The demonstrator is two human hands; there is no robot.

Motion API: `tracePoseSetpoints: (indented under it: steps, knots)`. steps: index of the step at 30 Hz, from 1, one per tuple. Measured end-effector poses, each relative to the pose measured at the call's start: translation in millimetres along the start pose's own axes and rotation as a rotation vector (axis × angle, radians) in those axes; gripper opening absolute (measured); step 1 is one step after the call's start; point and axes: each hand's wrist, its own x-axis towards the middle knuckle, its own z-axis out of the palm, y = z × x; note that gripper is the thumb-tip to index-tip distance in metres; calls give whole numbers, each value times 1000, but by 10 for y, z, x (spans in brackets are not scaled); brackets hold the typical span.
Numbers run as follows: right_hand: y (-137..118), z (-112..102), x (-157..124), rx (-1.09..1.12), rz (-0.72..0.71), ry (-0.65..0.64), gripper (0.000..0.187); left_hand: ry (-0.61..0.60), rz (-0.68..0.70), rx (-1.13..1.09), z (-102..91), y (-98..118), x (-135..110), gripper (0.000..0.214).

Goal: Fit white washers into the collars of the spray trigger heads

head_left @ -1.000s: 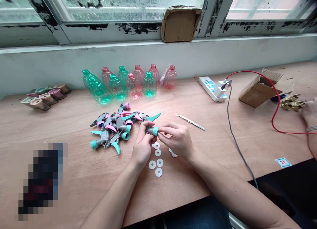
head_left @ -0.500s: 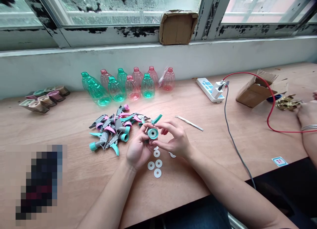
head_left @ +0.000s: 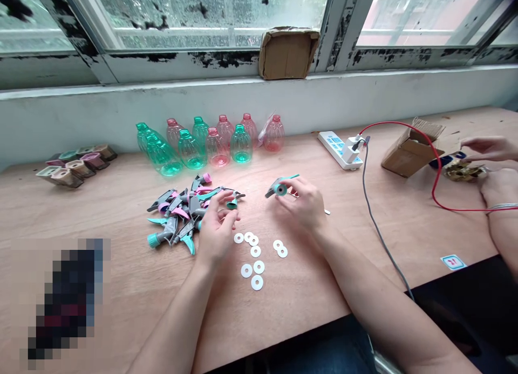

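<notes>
My right hand (head_left: 304,202) grips a grey and teal trigger spray head (head_left: 280,189) low over the table, right of the pile. The spray head's round teal collar faces me, with a white disc and dark centre hole showing. My left hand (head_left: 218,225) is at the right edge of a pile of spray heads (head_left: 178,209) in grey, teal and pink. Its fingers are loosely curled and apart, close to a teal collar (head_left: 232,204); whether they touch it is unclear. Several white ring washers (head_left: 257,266) lie on the table between my forearms.
Green and pink clear bottles (head_left: 242,144) stand along the wall. Tweezers (head_left: 327,212) are mostly hidden behind my right hand. A power strip (head_left: 335,146), cables, a cardboard box (head_left: 410,150) and another person's hands (head_left: 491,147) are at right. Coloured containers (head_left: 76,166) stand at far left.
My hands have moved apart. The spray head has passed from both hands into my right hand, which moved right and up; my left hand went left to the pile. More washers show.
</notes>
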Motion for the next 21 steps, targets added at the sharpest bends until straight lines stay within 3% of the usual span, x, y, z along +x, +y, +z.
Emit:
tracePoseSetpoints:
  steps: [3,5,9,14,21]
  knots:
    - [252,-25,146,-166,152,45,26,26,113,221,-75,-21,39,29]
    - [358,-34,191,-196,259,11,39,52,170,397,-110,-30,61,26]
    - [432,-99,174,-155,278,-73,66,67,291,693,-164,-27,93,20]
    - [497,-223,124,-153,238,-24,44,57,398,957,-217,-6,106,17]
    - [762,-227,113,-210,297,-19,40,77,292,1273,-286,-30,86,30]
